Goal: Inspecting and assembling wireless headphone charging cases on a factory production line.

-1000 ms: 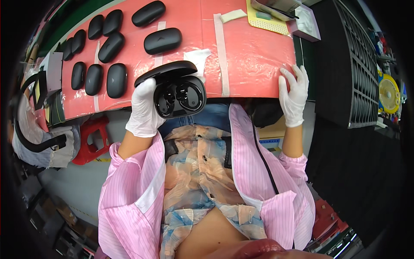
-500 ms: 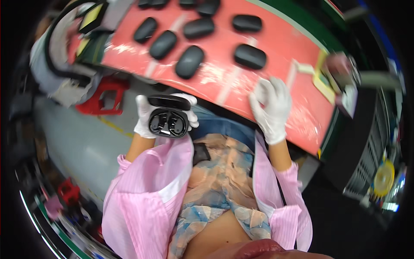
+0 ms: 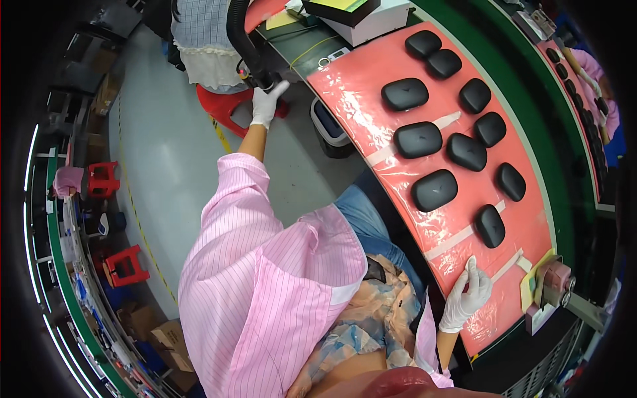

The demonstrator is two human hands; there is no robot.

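Note:
My left hand (image 3: 265, 107), white-gloved, reaches far out to the mouth of a black flexible hose (image 3: 240, 40). Its thumb points right and its fingers wrap round the black earbud case, which is dark against the hose end and mostly hidden, so its lid cannot be made out. Over the near part of the red table mat (image 3: 458, 255) rests my right hand (image 3: 467, 298), also gloved, with loosely bent fingers apart and nothing in them. Nearest to it lies a closed black earbud case (image 3: 490, 225). Several more closed cases (image 3: 434, 190) are spread farther along the mat.
A red stool (image 3: 229, 113) and a grey-rimmed bin (image 3: 330, 126) stand below the table's left edge. Another person (image 3: 206, 40) sits by the hose. A white box (image 3: 368, 25) is at the mat's far end. A pink-and-metal device (image 3: 556, 282) stands at the right.
The view has swung to the left. My left hand has carried the earbud case, lid open before, from near my lap out to the hose. My right hand's fingers are more bent.

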